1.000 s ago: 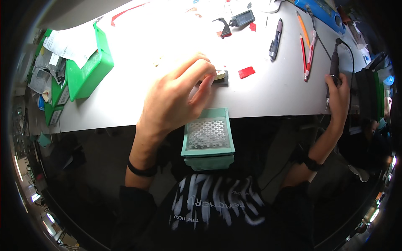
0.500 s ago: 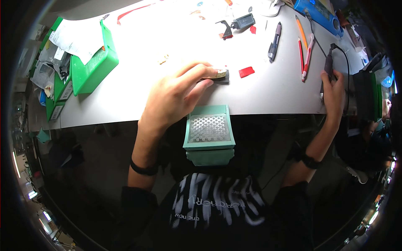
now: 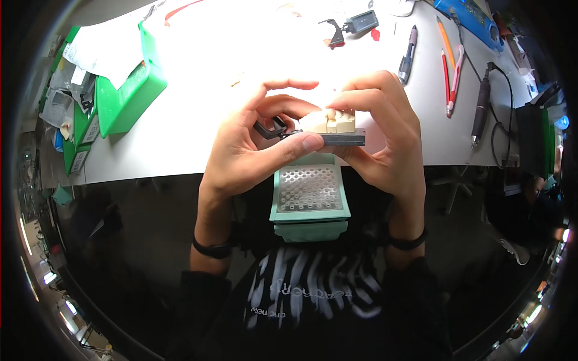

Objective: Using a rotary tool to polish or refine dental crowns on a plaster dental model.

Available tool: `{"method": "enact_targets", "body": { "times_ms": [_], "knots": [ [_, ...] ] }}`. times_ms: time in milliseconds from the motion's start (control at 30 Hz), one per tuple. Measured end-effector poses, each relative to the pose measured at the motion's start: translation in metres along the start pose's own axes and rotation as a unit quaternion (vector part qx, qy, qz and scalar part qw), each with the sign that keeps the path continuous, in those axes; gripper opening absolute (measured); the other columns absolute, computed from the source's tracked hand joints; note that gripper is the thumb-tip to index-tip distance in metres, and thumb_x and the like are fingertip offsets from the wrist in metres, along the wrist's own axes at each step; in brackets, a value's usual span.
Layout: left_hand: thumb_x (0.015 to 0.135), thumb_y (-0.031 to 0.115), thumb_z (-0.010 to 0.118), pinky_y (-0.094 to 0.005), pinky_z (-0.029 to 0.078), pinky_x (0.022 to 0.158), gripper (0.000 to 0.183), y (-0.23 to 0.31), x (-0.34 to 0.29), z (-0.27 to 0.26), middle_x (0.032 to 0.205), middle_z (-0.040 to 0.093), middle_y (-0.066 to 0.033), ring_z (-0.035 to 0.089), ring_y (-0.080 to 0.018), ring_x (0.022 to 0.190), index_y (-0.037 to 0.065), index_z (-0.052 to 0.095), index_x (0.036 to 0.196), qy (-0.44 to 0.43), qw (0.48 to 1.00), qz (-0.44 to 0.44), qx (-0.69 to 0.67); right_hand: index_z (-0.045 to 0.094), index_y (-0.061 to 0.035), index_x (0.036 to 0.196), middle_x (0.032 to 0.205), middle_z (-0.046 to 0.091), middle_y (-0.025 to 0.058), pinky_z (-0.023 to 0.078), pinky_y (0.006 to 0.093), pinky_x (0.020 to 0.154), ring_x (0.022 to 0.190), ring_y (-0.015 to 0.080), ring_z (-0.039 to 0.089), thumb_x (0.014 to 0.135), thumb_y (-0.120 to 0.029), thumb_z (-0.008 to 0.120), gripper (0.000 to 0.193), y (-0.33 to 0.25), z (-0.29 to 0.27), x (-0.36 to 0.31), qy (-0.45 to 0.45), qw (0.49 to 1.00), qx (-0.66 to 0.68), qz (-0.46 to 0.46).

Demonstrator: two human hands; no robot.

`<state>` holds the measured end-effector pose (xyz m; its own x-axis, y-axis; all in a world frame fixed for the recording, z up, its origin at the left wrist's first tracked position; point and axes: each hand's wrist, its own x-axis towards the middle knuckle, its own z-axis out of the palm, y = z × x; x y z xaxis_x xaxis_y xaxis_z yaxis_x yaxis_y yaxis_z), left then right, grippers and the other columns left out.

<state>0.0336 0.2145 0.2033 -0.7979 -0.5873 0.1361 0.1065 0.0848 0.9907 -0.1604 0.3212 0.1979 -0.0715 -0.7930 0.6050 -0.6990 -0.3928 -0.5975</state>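
Above the table's front edge, I hold up a cream dental model (image 3: 341, 126) with teeth on a dark hinged base (image 3: 346, 139). My left hand (image 3: 241, 144) grips the base's left part, thumb along the near side; its index finger is lifted off. From the other side my right hand (image 3: 394, 129) closes on the model, fingertips at the teeth and thumb under the base. A black rotary handpiece (image 3: 481, 111) with a cord lies on the table to the right. Just below the model sits a mint-green box (image 3: 344, 213) with a perforated clear top.
Green bins (image 3: 135, 99) with bags and paper stand at the left. At the back lie a dark plastic hinged part (image 3: 361, 23) and red scraps. A pen (image 3: 408, 54), an orange pencil (image 3: 444, 36) and red pencils lie right of centre. A blue device (image 3: 475, 24) stands at the far right.
My right hand has let go of the handpiece and come left to the model. My left hand has lifted the model off the table and turned it so the teeth show.
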Motion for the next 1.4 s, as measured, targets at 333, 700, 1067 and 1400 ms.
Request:
{"method": "enact_targets", "body": {
  "times_ms": [333,700,1067,1400],
  "knots": [
    [0.086,0.005,0.080,-0.0269,0.048,0.083,0.057,-0.0035,-0.0083,-0.0007,0.111,0.073,-0.0157,0.067,-0.0136,0.097,-0.006,0.052,0.135,0.002,0.999,-0.009,0.048,0.069,-0.0099,0.104,0.099,0.065,0.0062,0.049,0.0384,0.079,0.092,0.0287,0.060,0.064,-0.010,0.089,0.045,-0.0016,0.0067,-0.0043,-0.008,0.998,0.048,0.033],
    [0.086,0.004,0.080,-0.0277,0.046,0.084,0.056,-0.0013,-0.0068,-0.0026,0.113,0.073,-0.0134,0.064,-0.0124,0.099,-0.004,0.053,0.134,-0.033,0.997,-0.039,0.050,0.070,-0.0106,0.098,0.092,0.064,0.0021,0.048,0.0347,0.074,0.086,0.0234,0.058,0.064,-0.004,0.085,0.038,0.0010,0.0058,-0.0067,0.007,0.999,0.048,0.016],
    [0.087,0.004,0.081,-0.0304,0.047,0.088,0.056,-0.0079,-0.0091,-0.0012,0.119,0.071,-0.0154,0.065,-0.0159,0.104,0.000,0.052,0.135,-0.021,0.997,-0.007,0.079,0.068,-0.0089,0.099,0.091,0.063,0.0041,0.048,0.0358,0.074,0.086,0.0251,0.059,0.063,-0.003,0.085,0.040,-0.0021,0.0057,-0.0066,0.003,0.998,0.043,0.054],
    [0.087,0.007,0.080,-0.0283,0.047,0.088,0.046,-0.0054,-0.0082,-0.0018,0.115,0.073,-0.0115,0.063,-0.0124,0.099,-0.001,0.059,0.127,-0.025,0.998,-0.020,0.060,0.065,-0.0080,0.098,0.092,0.062,0.0053,0.049,0.0378,0.073,0.084,0.0270,0.058,0.064,-0.004,0.083,0.039,-0.0023,0.0047,-0.0069,-0.009,0.998,0.041,0.039]
  ]
}}
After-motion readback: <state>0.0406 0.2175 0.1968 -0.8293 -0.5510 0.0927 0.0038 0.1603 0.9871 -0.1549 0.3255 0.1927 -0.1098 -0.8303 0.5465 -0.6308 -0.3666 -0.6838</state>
